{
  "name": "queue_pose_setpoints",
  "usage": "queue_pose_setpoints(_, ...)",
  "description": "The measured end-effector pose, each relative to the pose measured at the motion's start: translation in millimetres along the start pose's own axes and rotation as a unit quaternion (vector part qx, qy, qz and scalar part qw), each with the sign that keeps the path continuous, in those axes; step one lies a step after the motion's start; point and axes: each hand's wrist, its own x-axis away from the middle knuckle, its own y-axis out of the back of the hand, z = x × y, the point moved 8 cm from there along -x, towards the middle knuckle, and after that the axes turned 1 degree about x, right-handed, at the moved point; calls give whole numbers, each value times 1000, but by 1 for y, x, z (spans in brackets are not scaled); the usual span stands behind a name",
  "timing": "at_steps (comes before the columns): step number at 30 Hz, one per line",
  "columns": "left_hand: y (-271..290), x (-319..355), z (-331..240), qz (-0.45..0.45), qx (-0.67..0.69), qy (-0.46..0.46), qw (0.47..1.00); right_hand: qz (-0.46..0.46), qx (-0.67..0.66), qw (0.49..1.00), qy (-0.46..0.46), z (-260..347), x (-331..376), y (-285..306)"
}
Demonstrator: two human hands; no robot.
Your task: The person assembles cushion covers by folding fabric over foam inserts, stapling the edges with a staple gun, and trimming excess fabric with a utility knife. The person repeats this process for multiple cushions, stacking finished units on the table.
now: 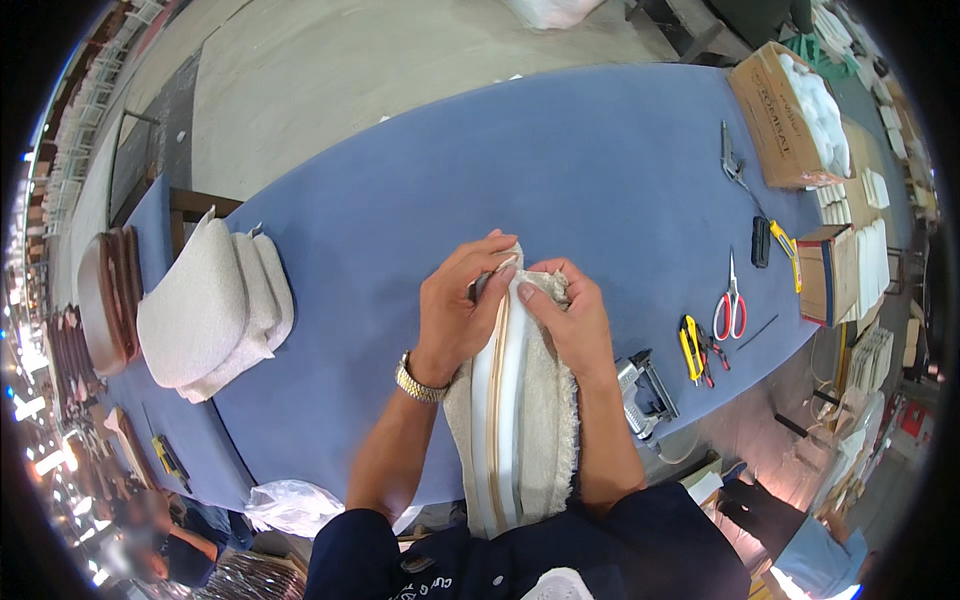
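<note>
Cream fabric cover [548, 420] could slip off the white foam pad [512, 400] if the pinching left hand [458, 300] or right hand [565, 318] loosens.

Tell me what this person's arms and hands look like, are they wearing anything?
Both forearms are bare. The left hand has a gold-and-silver metal watch on its wrist. The right hand wears nothing. Dark navy sleeves are pushed up near the elbows.
</note>
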Motion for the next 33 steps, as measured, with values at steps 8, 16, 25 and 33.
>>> queue_pose_setpoints(8,1,16,17,-99,78,59,990,-73,91,991,62,16,4,-11)
queue_pose_setpoints(16,2,28,34,-156,167,121,966,-80,222,941,243,44,13,-34)
queue_pose_setpoints(25,8,28,27,-163,192,37,967,48,234,950,199,36,50,10)
queue_pose_setpoints(33,13,26,23,-127,158,-9,979,-105,513,845,-110,-99,161,169)
